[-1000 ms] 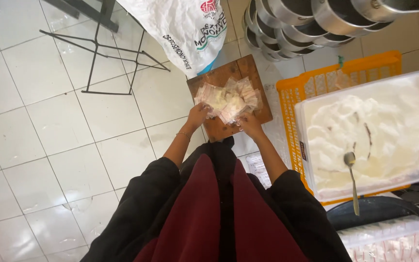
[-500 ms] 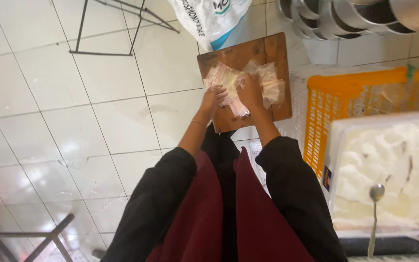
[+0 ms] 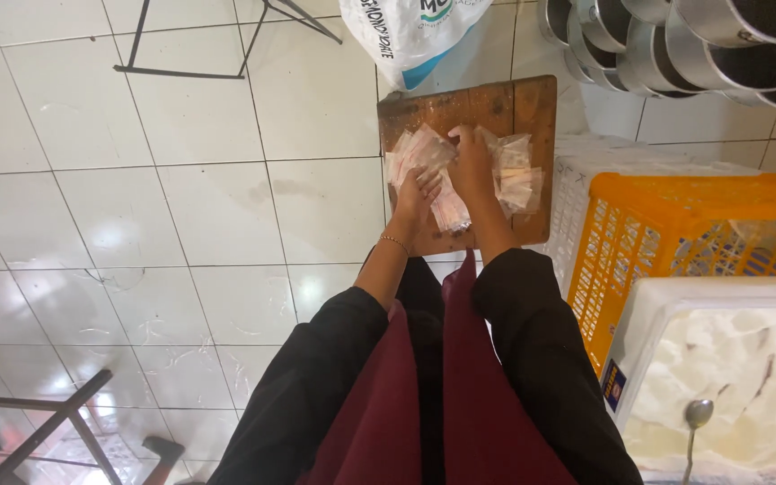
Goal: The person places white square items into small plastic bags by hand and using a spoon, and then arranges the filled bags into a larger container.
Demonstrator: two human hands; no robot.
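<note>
A brown wooden board (image 3: 496, 103) lies on the white tiled floor ahead of me. A heap of small clear plastic bags (image 3: 518, 175) with pale contents is spread over it. My left hand (image 3: 417, 199) rests on the left part of the heap, a thin bracelet on its wrist. My right hand (image 3: 471, 162) presses on the middle of the heap, fingers curled among the bags. Whether either hand grips a bag is unclear. I wear black sleeves and a dark red apron.
An orange plastic crate (image 3: 675, 233) and a white crate (image 3: 586, 180) stand right of the board. A white tub of pale dough (image 3: 720, 377) with a spoon (image 3: 695, 418) is at lower right. Stacked metal pots (image 3: 702, 40), a white sack (image 3: 410, 31), and black metal frames (image 3: 190, 67) lie beyond.
The view has shifted and drawn closer, so the board sits higher and nearer the middle. Both hands have stayed on the heap of bags, shifting slightly among them.
</note>
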